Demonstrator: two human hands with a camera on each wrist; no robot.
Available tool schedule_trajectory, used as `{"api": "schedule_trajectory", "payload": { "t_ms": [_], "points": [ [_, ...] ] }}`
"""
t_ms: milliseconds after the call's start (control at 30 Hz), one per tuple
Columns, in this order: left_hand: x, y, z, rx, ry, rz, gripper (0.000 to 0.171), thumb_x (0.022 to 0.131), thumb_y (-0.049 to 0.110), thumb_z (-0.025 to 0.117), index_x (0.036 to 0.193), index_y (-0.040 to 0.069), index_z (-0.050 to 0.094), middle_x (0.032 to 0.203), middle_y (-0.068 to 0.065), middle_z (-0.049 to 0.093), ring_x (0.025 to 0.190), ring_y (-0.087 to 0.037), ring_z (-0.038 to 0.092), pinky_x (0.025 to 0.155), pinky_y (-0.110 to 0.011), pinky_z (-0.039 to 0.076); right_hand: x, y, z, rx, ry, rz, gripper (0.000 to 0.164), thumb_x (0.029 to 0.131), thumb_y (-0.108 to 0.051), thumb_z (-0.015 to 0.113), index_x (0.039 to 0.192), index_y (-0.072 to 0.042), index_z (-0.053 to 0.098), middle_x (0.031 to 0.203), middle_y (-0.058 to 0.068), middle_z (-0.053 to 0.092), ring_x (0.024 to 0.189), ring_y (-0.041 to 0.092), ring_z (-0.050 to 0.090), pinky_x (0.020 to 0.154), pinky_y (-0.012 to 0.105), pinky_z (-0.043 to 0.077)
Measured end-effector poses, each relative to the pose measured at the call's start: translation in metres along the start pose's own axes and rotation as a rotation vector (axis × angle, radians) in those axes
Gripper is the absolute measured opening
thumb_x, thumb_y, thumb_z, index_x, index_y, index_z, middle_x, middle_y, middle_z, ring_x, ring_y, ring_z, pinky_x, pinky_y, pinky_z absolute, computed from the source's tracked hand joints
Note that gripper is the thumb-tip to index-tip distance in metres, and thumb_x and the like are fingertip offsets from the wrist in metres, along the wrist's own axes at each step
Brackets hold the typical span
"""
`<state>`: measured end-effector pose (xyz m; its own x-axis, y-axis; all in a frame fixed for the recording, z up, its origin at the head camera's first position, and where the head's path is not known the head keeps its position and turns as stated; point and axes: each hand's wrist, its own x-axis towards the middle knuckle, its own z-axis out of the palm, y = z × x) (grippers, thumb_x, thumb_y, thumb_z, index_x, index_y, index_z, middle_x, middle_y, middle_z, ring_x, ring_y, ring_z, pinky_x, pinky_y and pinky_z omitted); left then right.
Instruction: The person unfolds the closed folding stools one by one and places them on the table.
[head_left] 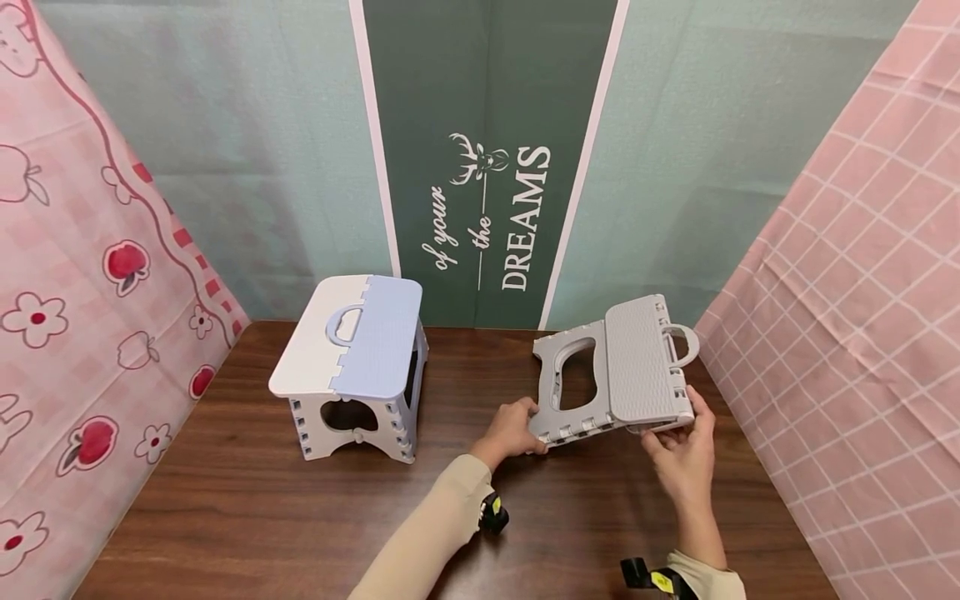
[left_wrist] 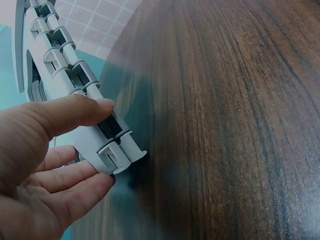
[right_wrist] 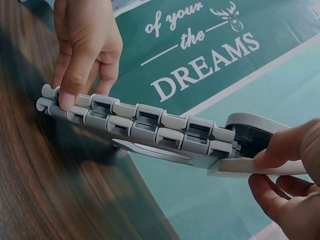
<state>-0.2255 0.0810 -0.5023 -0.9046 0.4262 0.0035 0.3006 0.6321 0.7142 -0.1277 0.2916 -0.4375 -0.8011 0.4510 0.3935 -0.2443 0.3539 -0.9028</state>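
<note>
A grey folding step stool, its legs folded flat, is held tilted above the right part of the table. My left hand grips the leg end, thumb over the hinged edge and fingers beneath, as the left wrist view shows. At the other end my right hand pinches one seat panel between thumb and fingers. The right wrist view shows the second panel angled apart from it. A loop handle sticks out at the stool's right side.
On the left of the brown wooden table a white and blue folding stool stands unfolded. A green printed cloth hangs behind. Pink patterned cloths border both sides.
</note>
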Motion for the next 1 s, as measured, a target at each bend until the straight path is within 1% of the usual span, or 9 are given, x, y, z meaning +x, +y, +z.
{"api": "schedule_trajectory", "payload": {
  "t_ms": [233, 300, 467, 600, 667, 867, 1000],
  "points": [
    [-0.002, 0.0, -0.001, -0.061, -0.008, -0.014, 0.063, 0.056, 0.01, 0.087, 0.111, 0.002, 0.058, 0.085, -0.004, 0.064, 0.076, -0.013, 0.058, 0.065, -0.022, 0.045, 0.002, -0.005, 0.003, 0.138, -0.017, 0.023, 0.088, 0.065, 0.035, 0.052, 0.141, -0.003, 0.03, 0.122, 0.0, 0.042, 0.091, 0.008, 0.051, 0.07, 0.011, 0.045],
    [-0.002, -0.002, -0.001, -0.085, -0.007, -0.02, 0.061, 0.056, 0.009, 0.087, 0.109, 0.002, 0.058, 0.084, -0.004, 0.065, 0.074, -0.012, 0.058, 0.064, -0.021, 0.045, 0.002, -0.006, 0.004, 0.179, -0.022, 0.023, 0.087, 0.066, 0.036, 0.051, 0.14, -0.004, 0.032, 0.124, 0.001, 0.042, 0.093, 0.01, 0.051, 0.071, 0.012, 0.045],
    [-0.001, -0.005, 0.001, -0.158, -0.005, -0.042, 0.053, 0.054, 0.007, 0.087, 0.1, 0.002, 0.06, 0.08, -0.004, 0.066, 0.068, -0.009, 0.058, 0.061, -0.02, 0.045, 0.004, -0.009, 0.008, 0.241, -0.039, 0.01, 0.087, 0.065, 0.038, 0.047, 0.14, -0.005, 0.034, 0.126, 0.002, 0.042, 0.093, 0.012, 0.051, 0.07, 0.013, 0.045],
    [-0.002, -0.006, 0.001, -0.212, -0.008, -0.082, 0.052, 0.054, 0.005, 0.086, 0.099, 0.003, 0.06, 0.078, -0.003, 0.066, 0.065, -0.008, 0.056, 0.06, -0.021, 0.046, 0.005, -0.013, 0.012, 0.268, -0.058, 0.015, 0.087, 0.066, 0.038, 0.045, 0.14, -0.006, 0.033, 0.126, 0.004, 0.043, 0.093, 0.012, 0.051, 0.071, 0.014, 0.045],
    [-0.002, -0.007, 0.002, -0.223, -0.007, -0.097, 0.053, 0.055, 0.005, 0.087, 0.1, 0.004, 0.06, 0.077, -0.003, 0.066, 0.065, -0.007, 0.056, 0.06, -0.021, 0.045, 0.006, -0.014, 0.013, 0.275, -0.065, 0.021, 0.087, 0.066, 0.038, 0.045, 0.14, -0.006, 0.033, 0.126, 0.004, 0.043, 0.094, 0.013, 0.051, 0.071, 0.014, 0.045],
    [-0.005, -0.005, 0.002, -0.253, -0.008, -0.111, 0.052, 0.055, 0.004, 0.086, 0.099, 0.003, 0.058, 0.074, -0.003, 0.066, 0.062, -0.007, 0.056, 0.06, -0.022, 0.045, 0.01, -0.021, 0.018, 0.263, -0.091, 0.03, 0.085, 0.068, 0.037, 0.046, 0.141, -0.004, 0.032, 0.126, 0.004, 0.043, 0.096, 0.013, 0.051, 0.069, 0.015, 0.046],
    [-0.005, -0.006, 0.003, -0.245, -0.002, -0.117, 0.052, 0.056, 0.005, 0.086, 0.1, 0.004, 0.059, 0.074, -0.002, 0.065, 0.065, -0.008, 0.056, 0.062, -0.022, 0.045, 0.012, -0.026, 0.023, 0.269, -0.123, 0.036, 0.084, 0.069, 0.036, 0.046, 0.142, -0.005, 0.032, 0.124, 0.004, 0.045, 0.096, 0.014, 0.052, 0.07, 0.016, 0.046]
  ]
}}
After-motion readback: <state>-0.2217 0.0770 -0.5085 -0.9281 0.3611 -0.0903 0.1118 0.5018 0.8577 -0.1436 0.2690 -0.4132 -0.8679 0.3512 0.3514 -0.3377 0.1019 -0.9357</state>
